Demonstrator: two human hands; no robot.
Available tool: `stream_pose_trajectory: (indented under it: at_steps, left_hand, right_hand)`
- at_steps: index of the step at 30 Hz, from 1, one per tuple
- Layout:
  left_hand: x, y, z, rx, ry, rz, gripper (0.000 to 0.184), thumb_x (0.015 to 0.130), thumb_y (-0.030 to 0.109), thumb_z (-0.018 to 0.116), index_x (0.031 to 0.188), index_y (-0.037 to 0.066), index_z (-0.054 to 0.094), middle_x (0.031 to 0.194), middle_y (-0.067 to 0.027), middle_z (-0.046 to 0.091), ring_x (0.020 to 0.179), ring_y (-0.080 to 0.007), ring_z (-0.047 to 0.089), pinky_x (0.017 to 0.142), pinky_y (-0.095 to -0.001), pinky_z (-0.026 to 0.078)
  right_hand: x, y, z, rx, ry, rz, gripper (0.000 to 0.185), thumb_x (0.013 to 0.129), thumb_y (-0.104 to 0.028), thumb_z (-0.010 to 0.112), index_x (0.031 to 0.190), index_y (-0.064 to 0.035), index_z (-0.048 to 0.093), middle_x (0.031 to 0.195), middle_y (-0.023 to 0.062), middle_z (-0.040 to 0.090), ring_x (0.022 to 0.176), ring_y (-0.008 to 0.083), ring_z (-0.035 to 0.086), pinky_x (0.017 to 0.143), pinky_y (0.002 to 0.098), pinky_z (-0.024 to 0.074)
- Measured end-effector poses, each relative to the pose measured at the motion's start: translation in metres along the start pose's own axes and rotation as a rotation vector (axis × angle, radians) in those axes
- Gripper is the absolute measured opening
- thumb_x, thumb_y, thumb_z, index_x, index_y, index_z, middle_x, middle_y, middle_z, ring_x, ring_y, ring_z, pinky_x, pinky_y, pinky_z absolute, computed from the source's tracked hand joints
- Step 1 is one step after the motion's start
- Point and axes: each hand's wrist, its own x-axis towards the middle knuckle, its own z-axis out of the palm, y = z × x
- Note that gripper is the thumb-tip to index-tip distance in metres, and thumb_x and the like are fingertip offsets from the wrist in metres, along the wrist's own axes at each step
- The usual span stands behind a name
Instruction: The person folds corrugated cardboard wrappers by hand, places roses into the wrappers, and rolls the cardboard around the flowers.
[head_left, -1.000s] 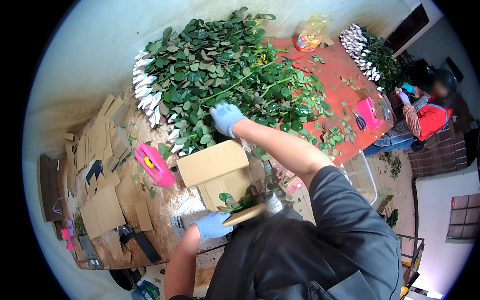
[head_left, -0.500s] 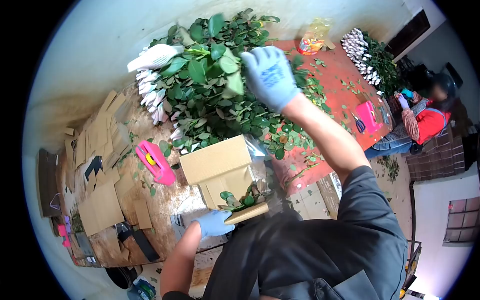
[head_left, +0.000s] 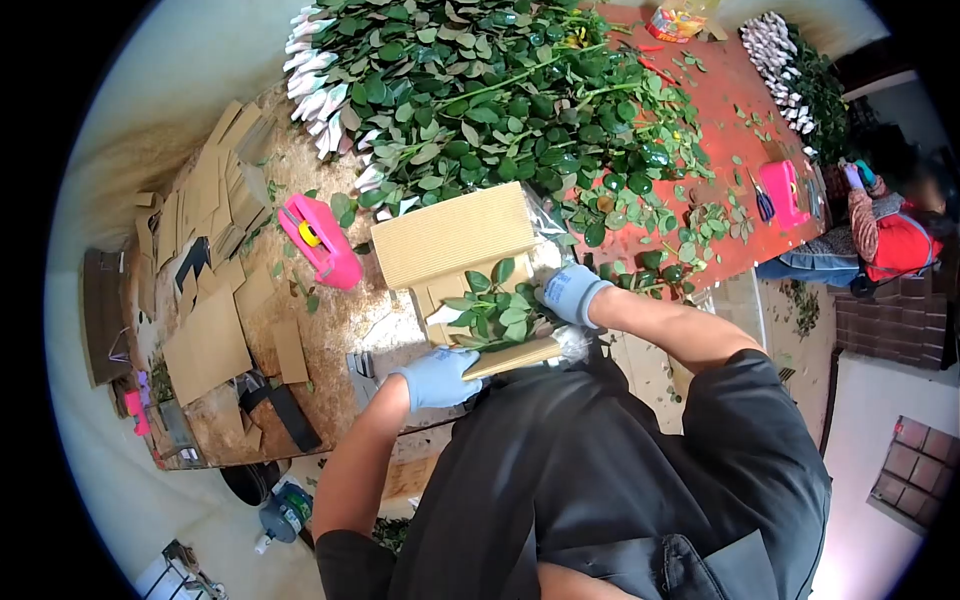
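- The biggest change is in the large heap of green leafy stems with white-wrapped heads [head_left: 500, 110]: half a second ago the right hand was raised over it beside a lifted stem; now no hand is on it. It spreads over the brown and red worktable [head_left: 720, 90], close behind the box.
- The open box of tan corrugated cardboard [head_left: 455, 240] lies near the person's body, its ribbed far flap raised.
- A co-worker in a red top [head_left: 890, 235] is at the far right, well apart from the box.
- Flat tan cardboard pieces [head_left: 207, 350] cover much of the left side.
- The blue-gloved right hand [head_left: 572, 293] has come down to the box's right side, fingers curled by the leaf ends; its exact grip cannot be told.
- The blue-gloved left hand [head_left: 438, 378] remains clamped on the left end of the tan front wall [head_left: 515, 358], which partly hides the box's inside.
- The small leafy stems in the box [head_left: 500, 310] now look fuller, with a white-wrapped head [head_left: 445, 315] showing at their left.
- A bright pink tape dispenser [head_left: 320, 240] stands left of the box.
- Crumpled clear plastic [head_left: 545, 215] crowds the box's right edge.
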Motion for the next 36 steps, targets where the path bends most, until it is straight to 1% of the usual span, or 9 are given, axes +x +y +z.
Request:
stream_pose_trajectory:
  at_steps: [4, 8, 15, 22, 24, 26, 28, 29, 36]
  left_hand:
    - [0.002, -0.006, 0.006, -0.005, 0.073, 0.057, 0.071, 0.101, 0.052, 0.048, 0.151, 0.001, 0.044, 0.154, -0.0247, 0.045, 0.141, -0.0438, 0.043, 0.12, -0.045, 0.033]
    - [0.001, -0.006, 0.008, -0.026, 0.103, 0.072, 0.069, 0.1, 0.048, 0.052, 0.149, -0.001, 0.047, 0.153, -0.0255, 0.047, 0.139, -0.0437, 0.045, 0.119, -0.0447, 0.034]
    - [0.0, -0.01, 0.012, -0.066, 0.132, 0.081, 0.071, 0.097, 0.047, 0.057, 0.147, -0.002, 0.048, 0.148, -0.0275, 0.051, 0.137, -0.0424, 0.049, 0.118, -0.0432, 0.036]
    - [-0.014, -0.025, -0.012, -0.031, 0.156, 0.255, 0.067, 0.097, 0.044, 0.061, 0.143, -0.004, 0.052, 0.142, -0.0265, 0.057, 0.134, -0.0384, 0.054, 0.115, -0.0415, 0.04]
    - [-0.021, -0.03, -0.033, -0.562, 0.057, 0.194, 0.07, 0.098, 0.054, 0.058, 0.14, -0.002, 0.057, 0.131, -0.0219, 0.066, 0.126, -0.0322, 0.061, 0.115, -0.0436, 0.037]
    - [-0.012, -0.039, -0.013, -0.712, 0.359, 0.236, 0.053, 0.098, 0.046, 0.06, 0.127, 0.002, 0.066, 0.111, -0.016, 0.073, 0.108, -0.03, 0.067, 0.108, -0.044, 0.042]
    - [-0.004, -0.042, -0.018, 0.085, 0.605, 0.05, 0.037, 0.09, 0.032, 0.069, 0.114, 0.003, 0.071, 0.099, -0.0128, 0.072, 0.093, -0.0327, 0.066, 0.087, -0.0476, 0.051]
    - [0.005, -0.05, -0.007, 0.182, 0.658, 0.05, 0.027, 0.086, 0.032, 0.07, 0.099, 0.008, 0.071, 0.092, -0.0111, 0.07, 0.089, -0.0326, 0.065, 0.084, -0.0475, 0.049]
    - [0.009, -0.054, -0.004, 0.501, 0.407, -0.008, 0.018, 0.089, 0.026, 0.063, 0.096, 0.01, 0.069, 0.097, -0.0107, 0.07, 0.098, -0.0302, 0.065, 0.092, -0.0445, 0.046]
  right_hand:
    - [0.007, -0.035, -0.105, -0.081, -0.285, 0.09, 0.022, 0.092, -0.021, 0.062, 0.106, -0.0096, 0.075, 0.107, 0.0119, 0.072, 0.095, 0.0285, 0.072, 0.076, 0.0391, 0.0556]
    - [0.046, -0.059, -0.093, 0.093, 0.128, -0.059, 0.028, 0.091, -0.024, 0.063, 0.112, -0.0069, 0.067, 0.103, 0.0132, 0.07, 0.094, 0.0294, 0.071, 0.076, 0.0427, 0.0549]
    - [0.087, -0.074, -0.009, 0.224, 0.089, -0.264, 0.03, 0.093, -0.016, 0.055, 0.121, -0.0043, 0.059, 0.098, 0.0158, 0.069, 0.084, 0.0331, 0.072, 0.069, 0.0445, 0.0554]
    - [0.077, -0.075, -0.037, 0.327, -0.073, -0.239, 0.022, 0.097, -0.019, 0.053, 0.108, -0.0017, 0.062, 0.098, 0.018, 0.072, 0.092, 0.0369, 0.071, 0.077, 0.0464, 0.0556]
    - [0.075, -0.074, -0.04, 0.358, -0.081, -0.23, 0.026, 0.099, -0.023, 0.052, 0.109, -0.0016, 0.062, 0.098, 0.0183, 0.072, 0.093, 0.0375, 0.071, 0.078, 0.0469, 0.0552]
    - [0.075, -0.074, -0.037, 0.391, -0.089, -0.22, 0.029, 0.101, -0.027, 0.05, 0.109, -0.0016, 0.061, 0.098, 0.0185, 0.072, 0.093, 0.038, 0.071, 0.079, 0.0473, 0.0549]
    - [0.079, -0.075, -0.024, 0.403, -0.049, -0.22, 0.036, 0.102, -0.034, 0.049, 0.115, -0.0018, 0.06, 0.104, 0.0194, 0.071, 0.096, 0.0385, 0.07, 0.082, 0.0476, 0.0542]
    - [0.08, -0.074, -0.019, 0.401, -0.051, -0.225, 0.036, 0.102, -0.034, 0.049, 0.115, -0.0018, 0.06, 0.104, 0.0194, 0.071, 0.096, 0.0385, 0.07, 0.082, 0.0476, 0.0542]
    - [0.082, -0.071, -0.02, 0.412, -0.104, -0.195, 0.043, 0.102, -0.033, 0.05, 0.131, -0.0026, 0.054, 0.113, 0.0207, 0.069, 0.104, 0.0383, 0.068, 0.088, 0.0464, 0.053]
